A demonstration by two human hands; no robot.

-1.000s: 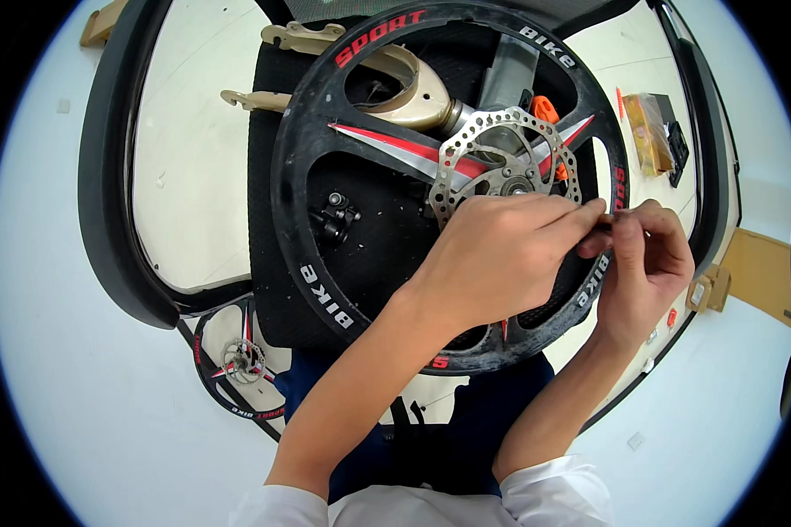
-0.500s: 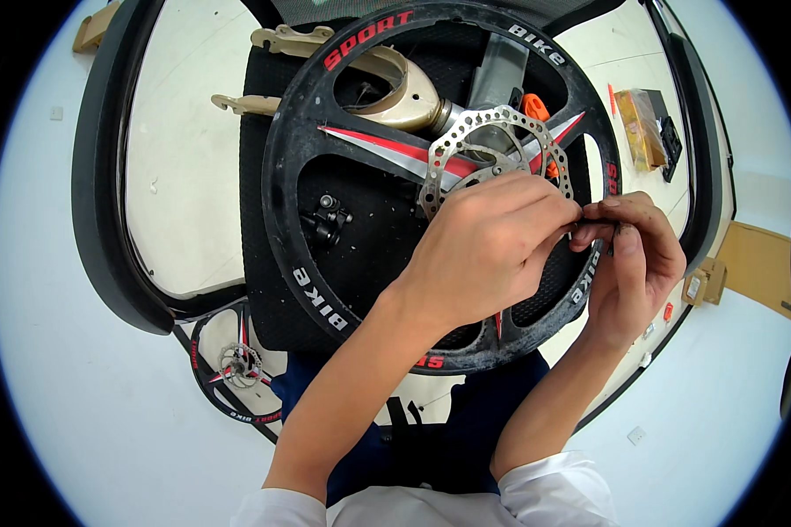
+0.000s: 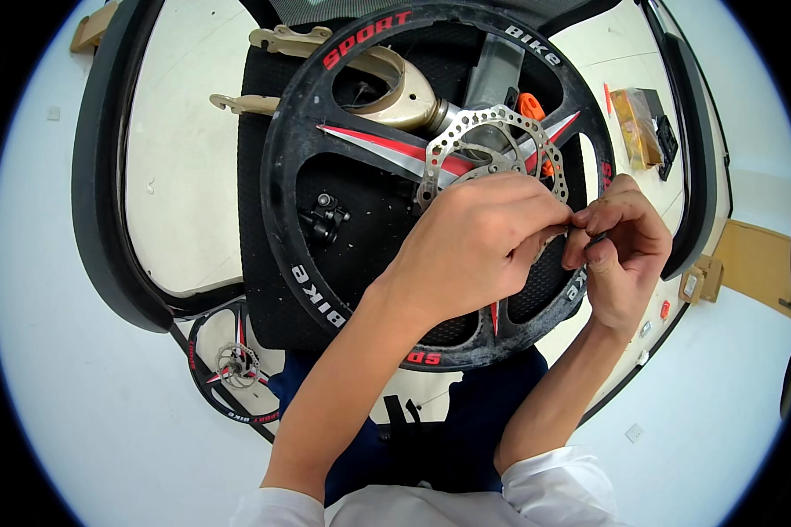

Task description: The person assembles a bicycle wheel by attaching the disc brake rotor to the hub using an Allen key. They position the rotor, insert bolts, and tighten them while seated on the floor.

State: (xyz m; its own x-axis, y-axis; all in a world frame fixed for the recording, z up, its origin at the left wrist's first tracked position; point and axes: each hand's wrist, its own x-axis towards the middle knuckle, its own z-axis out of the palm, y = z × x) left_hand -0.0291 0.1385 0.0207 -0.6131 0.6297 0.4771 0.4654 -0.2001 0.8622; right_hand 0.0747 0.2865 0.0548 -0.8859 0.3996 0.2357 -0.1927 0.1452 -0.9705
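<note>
1. Left hand [image 3: 475, 241]: centre of the frame, back of the hand upward, fingertips drawn together and meeting those of the right hand; cannot tell what, if anything, they pinch.
2. Right hand [image 3: 626, 255]: right of centre, fingers curled, thumb and fingertips pinching a small dark elongated piece [image 3: 596, 238].
3. The piece sits over the right side of the wheel. Its visible part slants slightly up toward the right; its full length is hidden by the fingers.
4. Black spoked bicycle wheel [image 3: 279, 184] with red and white markings: upper centre, side face toward the camera, its round outline giving no single long axis.
5. Silver perforated metal brake rotor [image 3: 432, 162]: at the wheel's middle, partly covered by the left hand.
6. Champagne-coloured metal fork [image 3: 410, 98]: upper centre, behind the wheel, long axis roughly left to right, prongs pointing left.
7. Black textured seat [image 3: 259, 299]: beneath wheel and fork.
</note>
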